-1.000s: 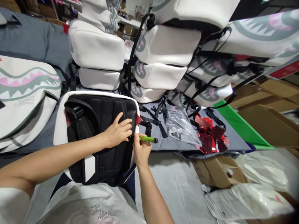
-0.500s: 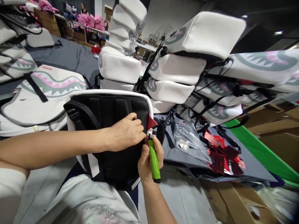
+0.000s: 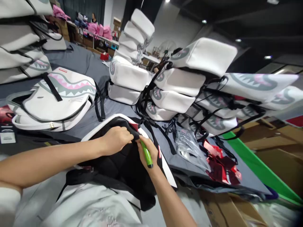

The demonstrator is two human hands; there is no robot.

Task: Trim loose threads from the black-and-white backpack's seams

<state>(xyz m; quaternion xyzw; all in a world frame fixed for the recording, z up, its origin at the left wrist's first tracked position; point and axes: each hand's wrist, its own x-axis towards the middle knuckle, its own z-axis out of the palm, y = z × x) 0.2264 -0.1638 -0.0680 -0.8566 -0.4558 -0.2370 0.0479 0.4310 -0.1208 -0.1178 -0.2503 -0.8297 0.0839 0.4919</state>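
A black-and-white backpack [image 3: 123,157] rests against my lap, its dark back side toward me. My left hand [image 3: 117,139] is closed on the black fabric near the bag's upper edge, with the thumb and fingertips pinching it. Close beside it, my right hand [image 3: 148,151] grips a slim green-handled tool [image 3: 147,154] with a dark butt end. Its tip points at the seam and is hidden by the fingers, so I cannot tell its kind. A small red tag [image 3: 134,126] sticks out at the white-piped edge just above both hands.
An open white backpack [image 3: 68,94] with a shark-mouth print lies on the grey-covered table [image 3: 82,60] at left. White backpacks [image 3: 175,82] are stacked behind and to the right. A clear plastic bag [image 3: 189,146] and red tags [image 3: 221,164] lie at right. Cardboard boxes [image 3: 224,205] stand below.
The backpack has tilted down and folded toward my lap, its upper edge now lower. Both hands have shifted left with it, still close together. The camera view has also turned slightly.
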